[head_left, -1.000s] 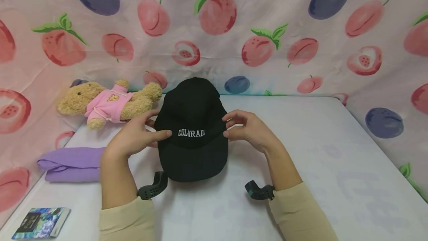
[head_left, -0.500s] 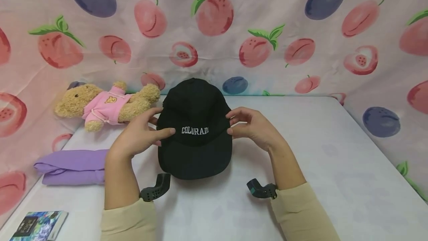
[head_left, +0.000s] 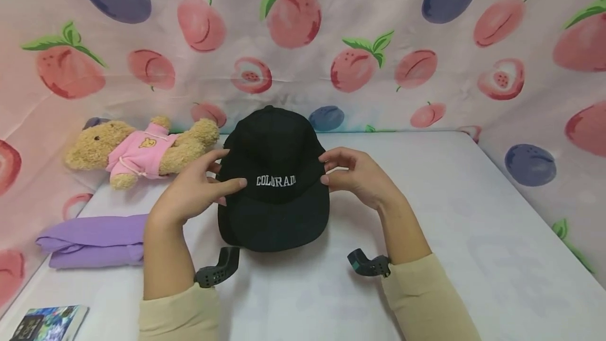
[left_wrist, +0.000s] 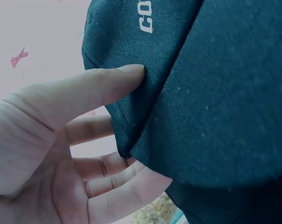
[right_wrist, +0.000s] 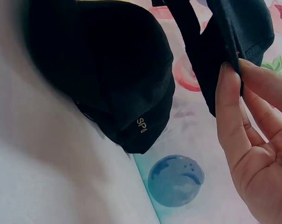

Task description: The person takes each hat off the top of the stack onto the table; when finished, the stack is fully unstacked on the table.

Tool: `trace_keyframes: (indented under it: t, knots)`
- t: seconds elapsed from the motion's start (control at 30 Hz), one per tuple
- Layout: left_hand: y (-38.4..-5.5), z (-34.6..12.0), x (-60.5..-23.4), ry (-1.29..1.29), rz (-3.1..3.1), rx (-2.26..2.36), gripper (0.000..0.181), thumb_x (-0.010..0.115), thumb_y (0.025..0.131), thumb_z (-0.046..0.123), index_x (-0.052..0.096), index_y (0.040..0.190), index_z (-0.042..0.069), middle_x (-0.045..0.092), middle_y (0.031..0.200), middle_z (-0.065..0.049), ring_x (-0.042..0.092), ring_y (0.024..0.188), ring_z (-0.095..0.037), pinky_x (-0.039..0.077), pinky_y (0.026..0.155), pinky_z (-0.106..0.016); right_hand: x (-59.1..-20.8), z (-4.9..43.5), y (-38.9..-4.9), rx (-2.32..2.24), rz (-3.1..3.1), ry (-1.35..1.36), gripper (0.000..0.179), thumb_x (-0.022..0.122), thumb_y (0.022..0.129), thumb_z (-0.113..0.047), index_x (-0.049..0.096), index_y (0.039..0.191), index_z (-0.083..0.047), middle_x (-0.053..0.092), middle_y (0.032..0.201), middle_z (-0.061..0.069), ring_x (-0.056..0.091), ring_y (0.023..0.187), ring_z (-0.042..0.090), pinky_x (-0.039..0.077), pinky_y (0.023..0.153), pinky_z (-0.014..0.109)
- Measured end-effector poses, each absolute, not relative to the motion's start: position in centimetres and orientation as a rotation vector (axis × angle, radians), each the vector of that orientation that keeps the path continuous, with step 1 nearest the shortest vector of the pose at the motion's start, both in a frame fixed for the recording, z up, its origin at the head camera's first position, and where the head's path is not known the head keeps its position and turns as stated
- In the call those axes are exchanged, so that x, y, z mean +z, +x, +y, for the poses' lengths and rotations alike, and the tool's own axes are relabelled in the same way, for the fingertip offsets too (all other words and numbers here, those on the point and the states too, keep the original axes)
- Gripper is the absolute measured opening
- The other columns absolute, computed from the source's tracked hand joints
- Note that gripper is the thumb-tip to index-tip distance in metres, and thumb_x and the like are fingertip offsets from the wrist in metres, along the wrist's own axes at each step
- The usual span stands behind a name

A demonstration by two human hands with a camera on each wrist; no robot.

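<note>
A black baseball cap (head_left: 275,157) with white "COLORADO"-like lettering faces me in the head view, brim toward me. My left hand (head_left: 196,188) holds its left side, thumb on the front near the letters and the other fingers behind the edge. Opposite, my right hand (head_left: 355,175) pinches the cap's right edge between thumb and fingers. In the right wrist view, a second dark cap-like shape (right_wrist: 127,70) with light letters "SP" and more sits low beside the wall cloth, apart from the held edge. The held cap mostly hides it in the head view.
A teddy bear (head_left: 142,151) in a pink hoodie lies at the back left. Nearer are a folded purple cloth (head_left: 94,241) and a small book (head_left: 49,322). A fruit-print cloth (head_left: 303,83) hangs behind the white table (head_left: 473,236).
Both hands have shifted the cap slightly to the right over the table, keeping their hold. The head view has turned a little, so the background sits further left.
</note>
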State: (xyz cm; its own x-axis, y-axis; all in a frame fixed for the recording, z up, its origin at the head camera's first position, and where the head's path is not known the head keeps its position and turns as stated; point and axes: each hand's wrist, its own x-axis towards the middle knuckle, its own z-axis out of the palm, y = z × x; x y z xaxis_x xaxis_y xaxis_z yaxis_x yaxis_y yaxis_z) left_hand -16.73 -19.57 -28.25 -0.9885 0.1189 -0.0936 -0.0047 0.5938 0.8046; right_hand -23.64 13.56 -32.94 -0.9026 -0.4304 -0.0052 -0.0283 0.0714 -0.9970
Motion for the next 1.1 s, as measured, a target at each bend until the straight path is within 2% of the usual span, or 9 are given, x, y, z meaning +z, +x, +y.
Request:
trace_keyframes:
  t: [0.43,0.53,0.77,1.0,1.1]
  knots:
    - [-17.3,-19.0,-28.3,0.105,2.655,1.384,0.085,0.076,0.093,0.041,0.034,0.161,0.013,0.044,0.145,-0.022,0.075,0.075,-0.021,0.049,0.107,-0.053,-32.8,14.3,-23.5,-1.932,2.071,-0.434,0.037,0.074,0.090,-0.002,0.064,0.127,-0.005,0.060,0.114,0.011,0.066,0.096,0.022,0.061,0.089,0.035]
    - [-17.6,-18.7,-28.2,0.119,2.662,1.389,0.083,0.076,0.093,0.040,0.035,0.161,0.013,0.044,0.143,-0.022,0.076,0.075,-0.020,0.052,0.104,-0.050,-32.6,14.5,-23.6,-1.947,2.067,-0.435,0.038,0.072,0.091,-0.001,0.063,0.128,-0.004,0.059,0.115,0.010,0.064,0.099,0.023,0.061,0.089,0.035]
    - [-18.5,-17.8,-28.3,0.129,2.628,1.441,0.083,0.077,0.093,0.038,0.036,0.161,0.013,0.043,0.146,-0.023,0.075,0.075,-0.020,0.062,0.087,-0.039,-32.2,15.4,-23.7,-2.002,2.049,-0.417,0.036,0.070,0.092,0.003,0.065,0.125,-0.008,0.059,0.112,0.006,0.061,0.102,0.021,0.060,0.086,0.032]
    - [-19.4,-17.0,-29.2,0.148,2.591,1.458,0.084,0.076,0.093,0.040,0.034,0.162,0.016,0.042,0.147,-0.023,0.076,0.076,-0.020,0.054,0.103,-0.050,-32.1,16.3,-23.8,-2.010,2.069,-0.351,0.038,0.069,0.092,0.005,0.064,0.127,-0.007,0.059,0.111,0.004,0.060,0.105,0.022,0.060,0.087,0.029]
    - [-19.6,-16.6,-29.1,0.157,2.596,1.455,0.084,0.076,0.093,0.040,0.033,0.162,0.016,0.042,0.145,-0.023,0.076,0.076,-0.020,0.053,0.103,-0.051,-32.1,16.6,-24.0,-1.990,2.099,-0.328,0.040,0.069,0.093,0.004,0.062,0.131,-0.005,0.059,0.114,0.005,0.061,0.103,0.021,0.060,0.088,0.029]
